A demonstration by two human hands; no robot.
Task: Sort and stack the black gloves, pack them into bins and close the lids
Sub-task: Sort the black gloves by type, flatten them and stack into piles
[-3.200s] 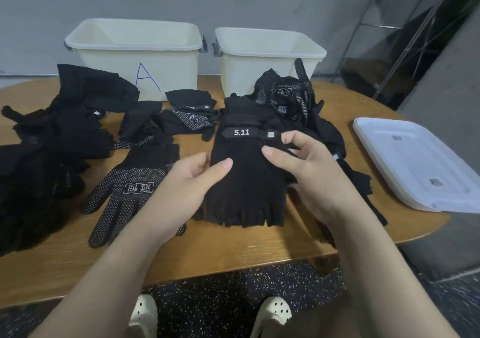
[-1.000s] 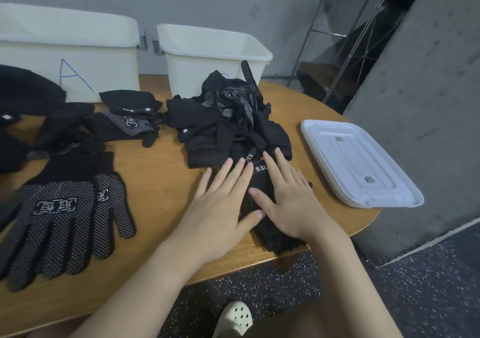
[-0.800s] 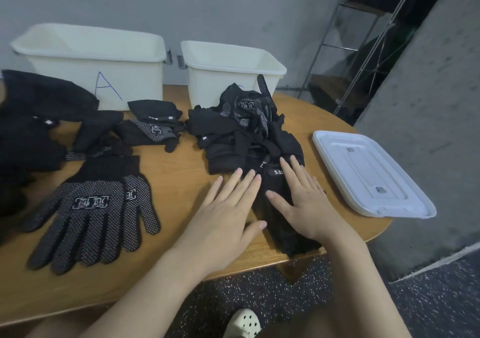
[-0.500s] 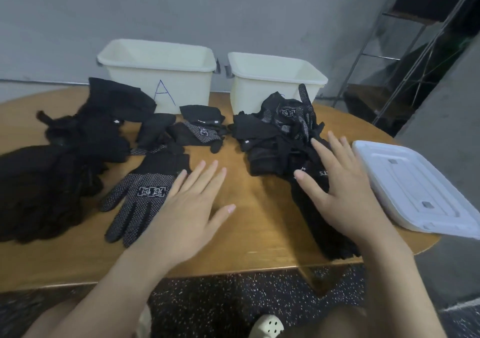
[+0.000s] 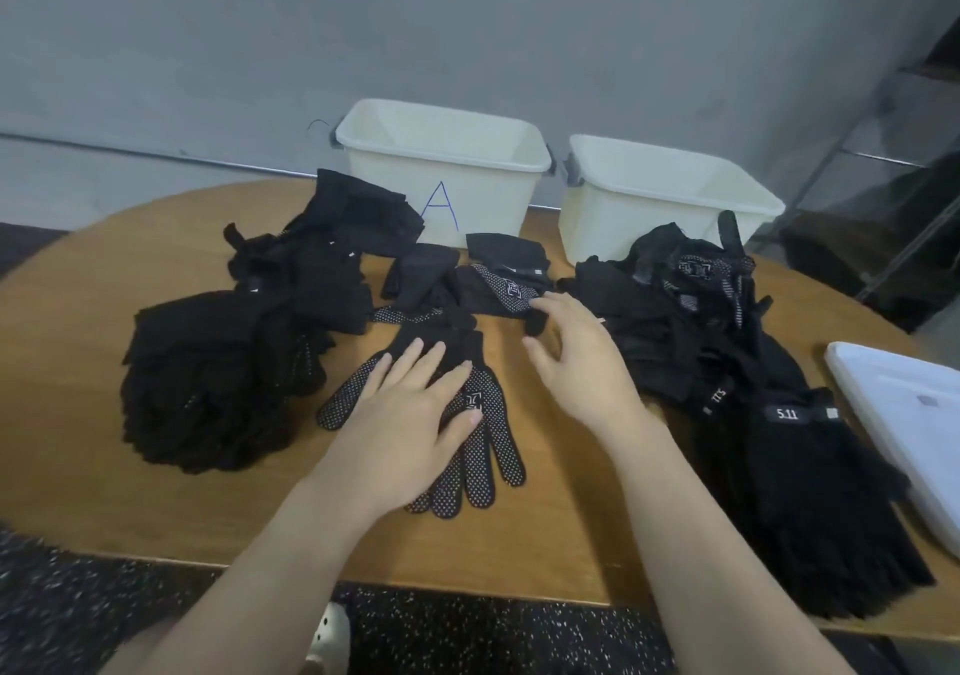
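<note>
1. The counter (image 5: 156,508) carries everything; places below are given relative to the bin marked A (image 5: 441,175), which stands at the far edge, open-topped and, as far as its visible inside shows, still unfilled, so packing seems not yet begun.
2. The second bin (image 5: 670,196) sits just right of the marked bin, also open, probably meant for the other glove kind.
3. A white lid (image 5: 904,414) lies far right and nearer the person, set aside so the bins stay reachable.
4. A tall stack of black gloves (image 5: 218,373) lies left and forward of the marked bin, apparently already sorted.
5. A loose heap (image 5: 675,321) lies before the second bin, likely unsorted; the fleece gloves labelled 5.11 (image 5: 810,492) are stacked at its near end.
6. The dotted glove (image 5: 457,446) lies straight forward of the marked bin, spread flat to start a pile.
7. The left hand (image 5: 410,425) presses it, fingers straight, grip wide, holding nothing.
8. The right hand (image 5: 582,362) hovers beside it, fingers loosely bent and apart, reaching toward the small glove cluster (image 5: 488,285) directly before the marked bin.
</note>
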